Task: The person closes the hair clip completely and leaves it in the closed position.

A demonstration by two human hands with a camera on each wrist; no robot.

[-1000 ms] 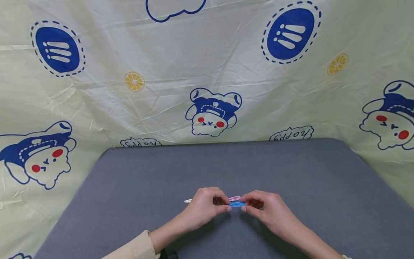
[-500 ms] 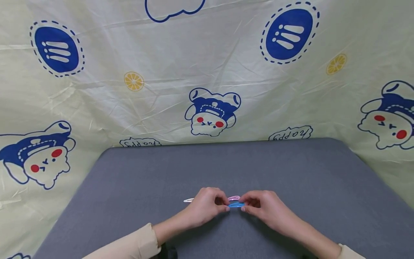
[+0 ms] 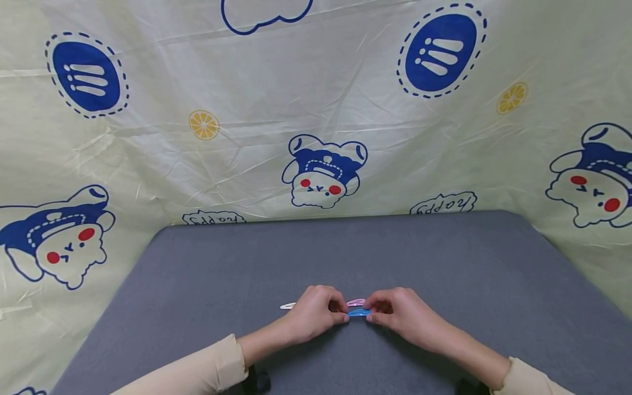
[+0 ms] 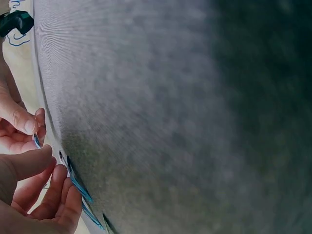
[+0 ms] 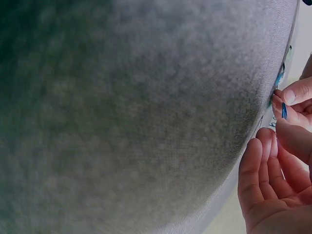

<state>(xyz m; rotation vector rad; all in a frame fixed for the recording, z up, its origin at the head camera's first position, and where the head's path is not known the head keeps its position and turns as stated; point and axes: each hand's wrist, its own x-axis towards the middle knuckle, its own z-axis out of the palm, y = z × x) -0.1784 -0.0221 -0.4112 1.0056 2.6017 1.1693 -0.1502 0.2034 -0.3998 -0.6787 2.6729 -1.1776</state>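
Between my two hands, low over the table's middle, is a blue snap hair clip (image 3: pixel 359 312). My left hand (image 3: pixel 315 315) pinches its left end between thumb and fingers. The clip's other end is pinched by my right hand (image 3: pixel 402 319). Just behind it a pink hair clip (image 3: pixel 355 302) shows, partly covered by the fingers. The tip of a white hair clip (image 3: pixel 287 306) sticks out left of my left hand. In the left wrist view, more clips (image 4: pixel 80 187) lie on the cloth beyond the left fingers; the held clip (image 5: pixel 284 110) also appears in the right wrist view.
A grey cloth-covered table (image 3: pixel 222 263) spreads under both hands. Behind and beside it hangs a pale curtain (image 3: pixel 257 77) printed with blue cartoon bears and orange slices. Dark wrist gear (image 3: pixel 257 379) shows below my left forearm.
The hands keep their pinch on the blue hair clip and drift very slightly left. The right forearm has shifted, bringing more of its sleeve into view.
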